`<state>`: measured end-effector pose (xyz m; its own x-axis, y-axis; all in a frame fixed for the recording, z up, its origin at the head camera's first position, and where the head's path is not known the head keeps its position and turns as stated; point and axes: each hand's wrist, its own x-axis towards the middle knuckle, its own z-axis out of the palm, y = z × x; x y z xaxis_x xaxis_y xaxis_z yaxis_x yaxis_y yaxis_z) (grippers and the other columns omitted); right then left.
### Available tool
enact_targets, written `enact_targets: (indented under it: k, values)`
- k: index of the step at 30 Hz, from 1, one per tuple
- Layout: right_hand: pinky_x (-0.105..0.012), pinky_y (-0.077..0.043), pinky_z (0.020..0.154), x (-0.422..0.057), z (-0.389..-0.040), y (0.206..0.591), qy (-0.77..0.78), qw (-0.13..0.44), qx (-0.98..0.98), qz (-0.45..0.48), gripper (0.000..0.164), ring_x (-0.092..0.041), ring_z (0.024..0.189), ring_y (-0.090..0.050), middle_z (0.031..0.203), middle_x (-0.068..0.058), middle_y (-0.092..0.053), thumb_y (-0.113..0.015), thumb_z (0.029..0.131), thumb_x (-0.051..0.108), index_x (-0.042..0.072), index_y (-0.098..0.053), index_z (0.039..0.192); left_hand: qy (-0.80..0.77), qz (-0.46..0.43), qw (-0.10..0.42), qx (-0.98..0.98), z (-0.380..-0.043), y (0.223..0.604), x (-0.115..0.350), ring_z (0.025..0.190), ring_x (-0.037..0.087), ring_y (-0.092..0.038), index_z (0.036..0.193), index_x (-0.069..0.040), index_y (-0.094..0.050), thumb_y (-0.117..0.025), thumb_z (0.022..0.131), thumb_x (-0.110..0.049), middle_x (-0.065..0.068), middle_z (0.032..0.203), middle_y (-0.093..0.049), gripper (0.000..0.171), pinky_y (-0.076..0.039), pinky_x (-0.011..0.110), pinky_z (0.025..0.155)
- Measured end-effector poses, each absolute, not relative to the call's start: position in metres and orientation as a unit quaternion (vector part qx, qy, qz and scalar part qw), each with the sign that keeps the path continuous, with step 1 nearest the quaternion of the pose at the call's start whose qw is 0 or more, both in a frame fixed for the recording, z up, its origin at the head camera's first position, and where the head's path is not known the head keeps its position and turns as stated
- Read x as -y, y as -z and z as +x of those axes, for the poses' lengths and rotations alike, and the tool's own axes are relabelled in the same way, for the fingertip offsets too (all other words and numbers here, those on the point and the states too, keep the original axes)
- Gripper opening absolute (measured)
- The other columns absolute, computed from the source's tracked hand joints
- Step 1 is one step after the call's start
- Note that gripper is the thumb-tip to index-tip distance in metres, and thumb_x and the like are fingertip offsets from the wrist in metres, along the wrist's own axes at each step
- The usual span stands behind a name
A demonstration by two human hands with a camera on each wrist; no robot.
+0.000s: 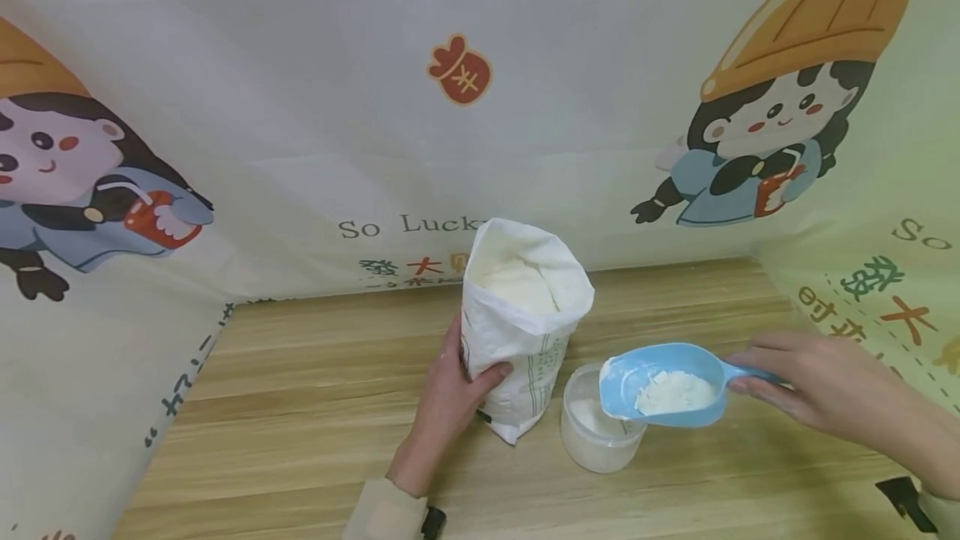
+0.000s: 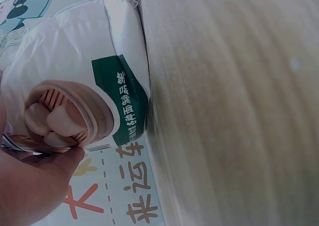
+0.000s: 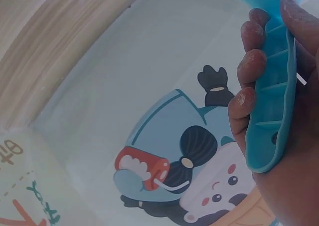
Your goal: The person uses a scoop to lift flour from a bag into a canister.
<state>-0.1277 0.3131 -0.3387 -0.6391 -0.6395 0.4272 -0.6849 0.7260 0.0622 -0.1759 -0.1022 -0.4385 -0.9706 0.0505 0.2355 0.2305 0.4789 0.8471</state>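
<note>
An open white flour bag point(image 1: 517, 357) stands on the wooden table, with white flour showing inside its mouth. My left hand point(image 1: 457, 386) grips its lower left side, the thumb across the front. In the left wrist view the bag point(image 2: 75, 46) shows a printed steamer of buns and a green label. My right hand point(image 1: 817, 377) holds a light blue scoop point(image 1: 663, 386) by its handle; white flour lies in its bowl. Under the scoop, a clear round plastic tub point(image 1: 600, 448) with white flour inside stands to the right of the bag. The fingers point(image 3: 251, 66) curl round the ridged blue handle point(image 3: 271, 91).
A pale printed cloth point(image 1: 315, 107) with cartoon figures hangs behind the wooden table point(image 1: 300, 407) and along both sides. Dark straps point(image 1: 432, 522) show at the cuffs of both sleeves.
</note>
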Motion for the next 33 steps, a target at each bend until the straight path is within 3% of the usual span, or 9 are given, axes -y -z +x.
enact_targets:
  k: [4,9,18,26,27,30,33]
  values:
    - [-0.028,-0.051,0.055,-0.309,-0.130,0.335,-0.031,0.216,0.899,0.379,0.024,0.000,0.070,-0.057,0.086,0.018,-0.063,-0.075,0.092,0.046,0.023,-0.079,0.099,0.500,-0.081,0.092,0.857,-0.176,0.438,0.102,0.141,0.040,-0.046,0.164,-0.015,-0.026,-0.085,0.087,-0.037,0.020,0.156,-0.047,0.100,-0.038,0.057,0.115]
    - [-0.022,-0.041,0.051,-0.301,-0.130,0.330,-0.021,0.211,0.898,0.386,0.026,0.005,0.066,-0.042,0.079,0.024,-0.050,-0.069,0.096,0.049,0.024,-0.078,0.095,0.502,-0.083,0.092,0.856,-0.175,0.438,0.102,0.141,0.039,-0.046,0.164,-0.015,-0.026,-0.085,0.087,-0.036,0.019,0.156,-0.046,0.100,-0.038,0.057,0.115]
    - [-0.018,-0.030,0.051,-0.286,-0.130,0.317,-0.005,0.232,0.881,0.413,0.053,0.003,0.063,-0.031,0.075,0.023,-0.036,-0.028,0.106,0.061,0.030,-0.065,0.084,0.504,-0.084,0.090,0.855,-0.176,0.437,0.102,0.142,0.039,-0.045,0.164,-0.016,-0.025,-0.085,0.087,-0.036,0.018,0.158,-0.045,0.100,-0.037,0.058,0.116]
    - [-0.021,-0.032,0.051,-0.277,-0.131,0.308,0.037,0.236,0.875,0.421,0.063,-0.002,0.061,-0.033,0.071,0.018,-0.036,-0.015,0.106,0.061,0.027,-0.061,0.080,0.503,-0.085,0.093,0.855,-0.176,0.438,0.102,0.141,0.039,-0.046,0.164,-0.016,-0.026,-0.085,0.087,-0.036,0.018,0.157,-0.046,0.099,-0.038,0.058,0.115]
    - [-0.022,-0.033,0.051,-0.277,-0.131,0.307,0.040,0.233,0.875,0.423,0.063,-0.002,0.060,-0.033,0.071,0.018,-0.036,-0.015,0.105,0.061,0.026,-0.061,0.079,0.502,-0.085,0.094,0.856,-0.176,0.439,0.102,0.141,0.039,-0.047,0.164,-0.016,-0.026,-0.085,0.087,-0.036,0.019,0.156,-0.047,0.099,-0.038,0.058,0.115]
    - [-0.024,-0.034,0.051,-0.275,-0.132,0.305,0.052,0.222,0.876,0.425,0.040,-0.004,0.059,-0.033,0.071,0.017,-0.036,-0.051,0.103,0.056,0.026,-0.060,0.079,0.500,-0.085,0.095,0.857,-0.176,0.439,0.102,0.141,0.040,-0.047,0.164,-0.016,-0.026,-0.085,0.087,-0.036,0.019,0.156,-0.047,0.099,-0.038,0.058,0.114]
    - [-0.025,-0.035,0.051,-0.272,-0.132,0.302,0.061,0.218,0.874,0.429,0.026,-0.004,0.059,-0.033,0.070,0.016,-0.035,-0.079,0.083,0.039,0.025,-0.058,0.077,0.500,-0.084,0.094,0.857,-0.176,0.439,0.102,0.141,0.040,-0.046,0.164,-0.016,-0.026,-0.085,0.087,-0.036,0.019,0.157,-0.046,0.099,-0.038,0.058,0.115]
